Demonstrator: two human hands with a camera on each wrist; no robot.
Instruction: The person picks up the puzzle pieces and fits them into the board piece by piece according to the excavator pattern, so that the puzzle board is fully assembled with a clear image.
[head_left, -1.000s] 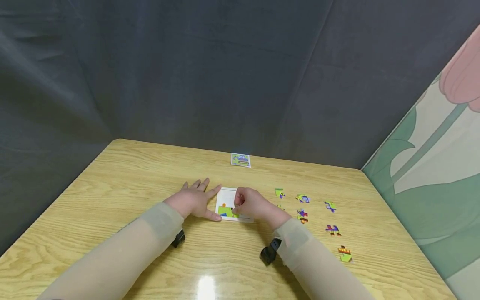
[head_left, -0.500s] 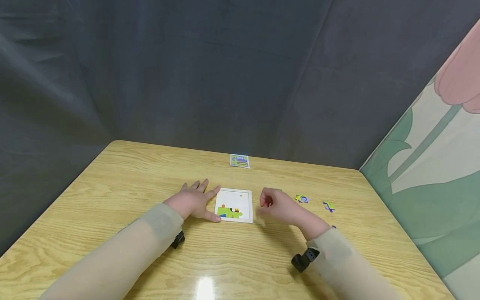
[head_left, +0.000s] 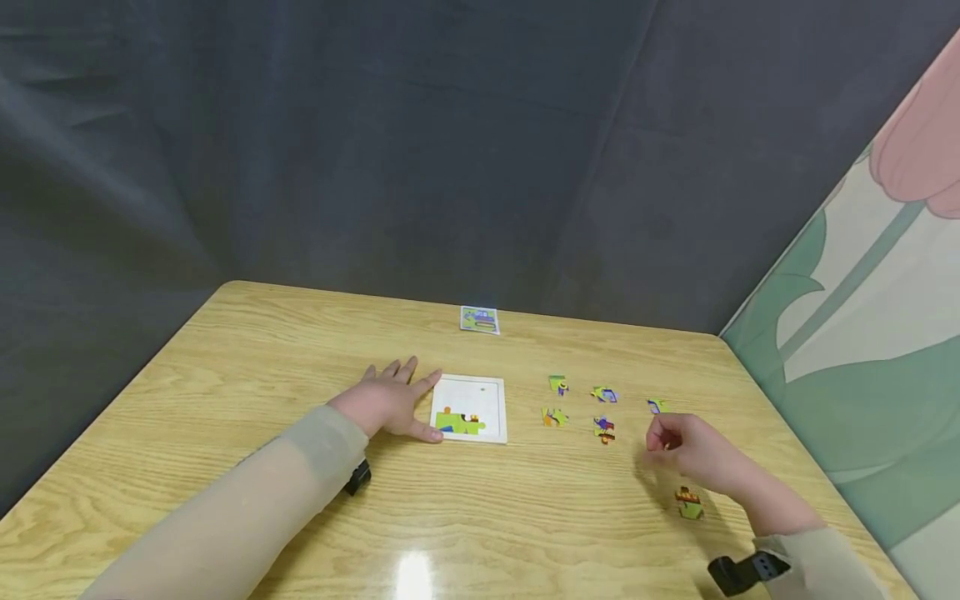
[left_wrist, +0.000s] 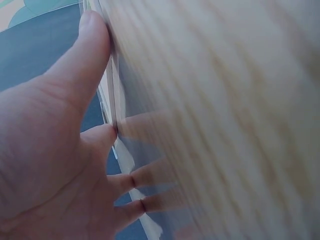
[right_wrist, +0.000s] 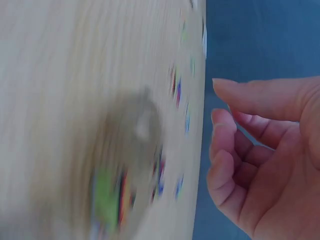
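Before a dark curtain [head_left: 412,150] and a flower-printed panel [head_left: 847,333], we reach across a wood-grain table [head_left: 487,517]. Our right hand [head_left: 693,446] hovers above the table's right side, its grip narrow, fingers curled and a small gap showing between thumb and index finger. Our left hand [head_left: 390,404] spreads its grip wide, thumb and index finger touching the left edge of a white puzzle board [head_left: 486,400]. Near the table's far edge lies a picture card [head_left: 480,320]. Joined green pieces [head_left: 457,423] occupy the board's lower left. Loose puzzle pieces [head_left: 555,417] lie between board and right hand; a green-and-orange piece [head_left: 688,503] sits just beside that hand.
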